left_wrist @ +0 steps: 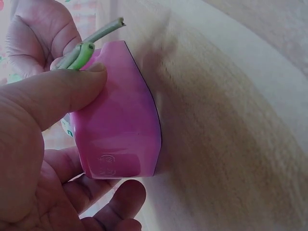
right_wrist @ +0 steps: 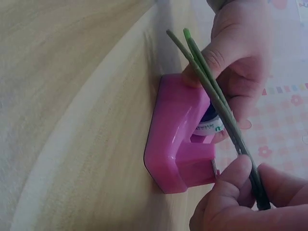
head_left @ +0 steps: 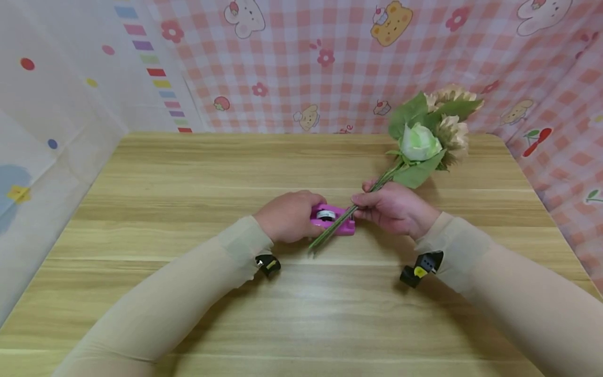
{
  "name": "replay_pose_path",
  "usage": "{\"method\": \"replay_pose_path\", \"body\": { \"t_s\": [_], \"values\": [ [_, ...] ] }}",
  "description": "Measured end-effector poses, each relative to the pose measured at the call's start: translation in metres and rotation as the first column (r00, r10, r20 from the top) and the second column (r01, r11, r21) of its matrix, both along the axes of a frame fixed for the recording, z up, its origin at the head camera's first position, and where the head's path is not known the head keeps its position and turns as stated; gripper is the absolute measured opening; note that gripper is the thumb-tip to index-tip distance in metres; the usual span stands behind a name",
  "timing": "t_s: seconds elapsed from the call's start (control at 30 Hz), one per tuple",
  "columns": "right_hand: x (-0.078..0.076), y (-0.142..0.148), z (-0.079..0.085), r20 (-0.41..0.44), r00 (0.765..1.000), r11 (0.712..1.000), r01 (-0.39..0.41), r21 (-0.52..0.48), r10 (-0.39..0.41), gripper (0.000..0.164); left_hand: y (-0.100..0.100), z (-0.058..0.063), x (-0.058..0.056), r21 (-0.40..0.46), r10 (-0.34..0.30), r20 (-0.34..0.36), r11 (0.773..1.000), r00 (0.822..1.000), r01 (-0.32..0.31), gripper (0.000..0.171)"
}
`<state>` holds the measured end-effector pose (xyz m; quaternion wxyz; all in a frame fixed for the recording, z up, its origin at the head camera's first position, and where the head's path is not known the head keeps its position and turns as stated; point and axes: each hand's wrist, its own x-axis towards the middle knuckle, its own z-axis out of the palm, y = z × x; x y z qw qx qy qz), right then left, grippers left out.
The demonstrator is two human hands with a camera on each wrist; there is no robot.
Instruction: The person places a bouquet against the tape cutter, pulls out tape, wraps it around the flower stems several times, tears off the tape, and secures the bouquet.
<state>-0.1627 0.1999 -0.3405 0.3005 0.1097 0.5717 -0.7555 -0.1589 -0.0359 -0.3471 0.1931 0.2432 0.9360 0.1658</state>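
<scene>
On the table stands a pink tape dispenser (head_left: 347, 228) with a small tape roll (head_left: 325, 215) in it. My left hand (head_left: 293, 215) grips its left end, the thumb (left_wrist: 79, 89) along the near side and the fingers round the far side. Between thumb and fingers, my right hand (head_left: 398, 208) pinches the green stems (right_wrist: 219, 103) of a flower bunch. The stems slant across above the dispenser, their cut ends toward me. At their upper end are a pale green-white rose (head_left: 419, 142), beige blooms (head_left: 454, 136) and broad leaves (head_left: 421, 170).
The wood-grain table (head_left: 301, 314) reaches back to a pink checked cloth (head_left: 292, 63) with cartoon prints. A white cloth (head_left: 61, 104) with coloured dots hangs at the left. Each wrist wears a small black camera (head_left: 268, 265) on its band.
</scene>
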Motion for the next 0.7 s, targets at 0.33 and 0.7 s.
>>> {"method": "replay_pose_path", "body": {
  "t_s": [0.33,0.7],
  "values": [
    [0.0029,-0.0034,-0.0019,-0.036,0.996,0.994,0.088,0.071,-0.085,0.022,-0.0002,-0.0002,0.0005,0.004,-0.005,-0.007,1.0,1.0,0.005,0.049],
    [0.0038,0.0027,-0.0011,-0.063,0.996,0.99,0.068,0.127,-0.06,0.02,-0.0003,-0.0006,0.0013,-0.012,0.001,-0.003,1.0,1.0,-0.001,0.059]
  ]
}}
